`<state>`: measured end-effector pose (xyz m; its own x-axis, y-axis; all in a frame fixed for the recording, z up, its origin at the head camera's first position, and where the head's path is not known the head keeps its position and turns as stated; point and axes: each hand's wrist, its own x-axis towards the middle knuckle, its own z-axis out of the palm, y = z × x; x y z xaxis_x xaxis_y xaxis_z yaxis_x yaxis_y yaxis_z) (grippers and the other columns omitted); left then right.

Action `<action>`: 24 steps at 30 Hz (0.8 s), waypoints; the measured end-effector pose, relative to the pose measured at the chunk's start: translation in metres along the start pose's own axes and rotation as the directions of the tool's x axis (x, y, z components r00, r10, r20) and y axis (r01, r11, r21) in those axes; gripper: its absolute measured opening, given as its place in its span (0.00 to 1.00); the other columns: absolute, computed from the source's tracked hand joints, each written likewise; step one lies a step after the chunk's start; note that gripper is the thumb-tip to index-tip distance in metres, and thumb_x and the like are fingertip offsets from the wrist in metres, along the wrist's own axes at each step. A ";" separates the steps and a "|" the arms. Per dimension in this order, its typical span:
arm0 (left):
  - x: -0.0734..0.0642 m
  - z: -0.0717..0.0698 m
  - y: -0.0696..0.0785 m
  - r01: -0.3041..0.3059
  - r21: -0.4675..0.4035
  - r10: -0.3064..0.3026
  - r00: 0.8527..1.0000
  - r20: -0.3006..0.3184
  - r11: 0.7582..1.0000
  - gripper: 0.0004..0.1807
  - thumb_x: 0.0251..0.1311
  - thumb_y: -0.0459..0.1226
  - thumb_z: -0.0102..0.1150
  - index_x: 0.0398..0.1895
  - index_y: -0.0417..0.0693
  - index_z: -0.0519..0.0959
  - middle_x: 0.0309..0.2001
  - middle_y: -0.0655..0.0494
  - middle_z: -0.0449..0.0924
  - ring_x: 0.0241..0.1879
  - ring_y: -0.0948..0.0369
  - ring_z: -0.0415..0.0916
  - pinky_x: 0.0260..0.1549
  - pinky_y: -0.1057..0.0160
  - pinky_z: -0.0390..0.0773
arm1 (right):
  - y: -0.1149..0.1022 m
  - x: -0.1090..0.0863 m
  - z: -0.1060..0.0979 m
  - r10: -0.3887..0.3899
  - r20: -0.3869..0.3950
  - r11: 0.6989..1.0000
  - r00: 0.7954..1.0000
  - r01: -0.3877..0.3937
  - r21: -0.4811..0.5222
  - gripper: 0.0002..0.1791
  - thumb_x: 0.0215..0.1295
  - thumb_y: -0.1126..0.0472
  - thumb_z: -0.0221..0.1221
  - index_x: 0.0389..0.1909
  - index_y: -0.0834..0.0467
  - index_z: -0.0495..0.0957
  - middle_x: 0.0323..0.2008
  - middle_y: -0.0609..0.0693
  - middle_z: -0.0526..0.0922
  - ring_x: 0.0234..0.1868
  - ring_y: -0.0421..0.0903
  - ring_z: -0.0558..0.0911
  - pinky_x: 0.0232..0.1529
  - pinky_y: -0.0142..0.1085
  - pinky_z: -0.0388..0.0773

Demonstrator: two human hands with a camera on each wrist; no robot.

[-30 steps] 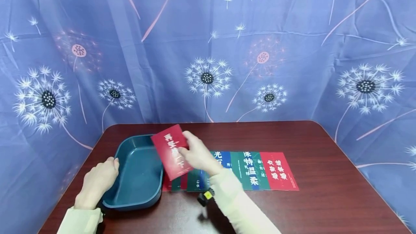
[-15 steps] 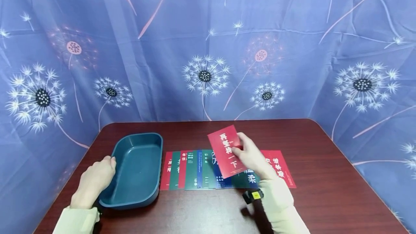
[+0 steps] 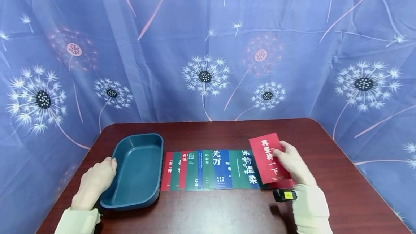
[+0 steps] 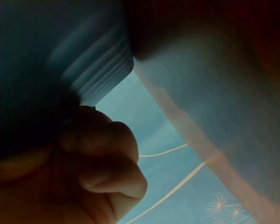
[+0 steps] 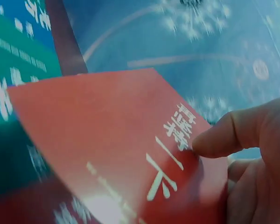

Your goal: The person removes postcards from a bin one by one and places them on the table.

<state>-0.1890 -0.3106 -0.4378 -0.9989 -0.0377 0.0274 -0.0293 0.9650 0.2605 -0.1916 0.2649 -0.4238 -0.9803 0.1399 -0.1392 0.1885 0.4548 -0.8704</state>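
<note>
My right hand [image 3: 294, 163] pinches a red card [image 3: 267, 156] with white lettering at its right edge, thumb on top. It holds the card tilted above the right end of a row of overlapping cards [image 3: 238, 174] in red, green and blue. In the right wrist view the thumb [image 5: 219, 140] presses the card's printed face. My left hand [image 3: 95, 180] grips the left rim of a dark teal plastic tray [image 3: 138, 176]. The left wrist view is dark, with curled fingers [image 4: 114, 158] against the tray's ribbed side [image 4: 100, 60].
The brown wooden table [image 3: 214, 212] has rounded far corners. A blue curtain [image 3: 169, 64] with a dandelion print hangs behind it and at both sides. The row of cards runs from beside the tray toward the right.
My right hand has carried the red card from over the tray's right edge across the row to its right end. The left hand has kept its grip on the tray.
</note>
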 end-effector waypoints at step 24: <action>0.003 -0.001 0.000 0.028 0.007 -0.028 0.999 0.032 1.000 0.22 0.75 0.43 0.34 0.42 0.30 0.71 0.34 0.26 0.75 0.33 0.32 0.75 0.30 0.34 0.73 | 0.050 0.010 -0.030 0.086 -0.143 0.940 0.986 -0.128 -0.317 0.32 0.61 0.61 0.59 0.59 0.76 0.60 0.44 0.72 0.73 0.40 0.62 0.75 0.37 0.50 0.75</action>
<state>-0.1915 -0.3113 -0.4370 -0.9983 -0.0565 -0.0109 -0.0574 0.9654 0.2545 -0.1907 0.3154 -0.4545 -0.9421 0.3025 -0.1449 0.3210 0.6881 -0.6508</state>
